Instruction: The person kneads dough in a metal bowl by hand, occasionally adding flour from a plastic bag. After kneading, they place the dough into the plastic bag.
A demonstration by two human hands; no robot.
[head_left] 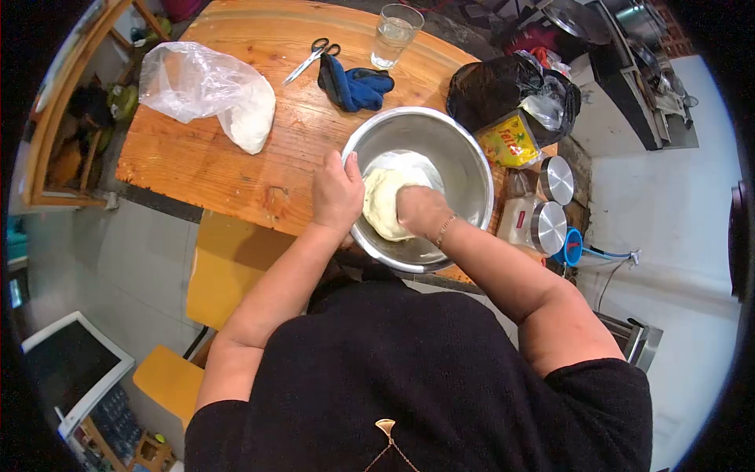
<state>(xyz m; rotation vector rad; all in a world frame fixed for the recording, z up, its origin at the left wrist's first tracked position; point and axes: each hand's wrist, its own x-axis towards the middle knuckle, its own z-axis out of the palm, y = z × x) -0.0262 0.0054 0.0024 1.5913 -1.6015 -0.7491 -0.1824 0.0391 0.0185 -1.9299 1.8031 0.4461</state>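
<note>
Currently the pale dough (381,206) sits inside the steel bowl (465,182), lying toward nine o'clock of its floor, with some white powder (417,167) beside it toward twelve. The right hand (423,211) comes in over the rim from about four o'clock and presses into the dough; its fingertips are hidden, so I cannot tell whether they are clenched or grasping a fold. The left hand (336,191) is at the rim at nine o'clock, thumb and fingers apparently closed around the edge to brace it.

The step in hand looks like kneading. Another press would call for a firm left hold at nine o'clock, while the right hand draws up the dough's edge and pushes it toward the bowl's centre.

Farther out on the wooden table (303,177), taken from the bowl, a clear plastic bag (185,79) with something white in it lies at ten o'clock. A blue-and-black glove (358,88) and scissors (316,57) lie around eleven, a glass (393,38) stands near twelve, a black bag (491,90) is at one, a yellow packet (510,141) at two, and a lidded jar (517,222) between three and four.
</note>
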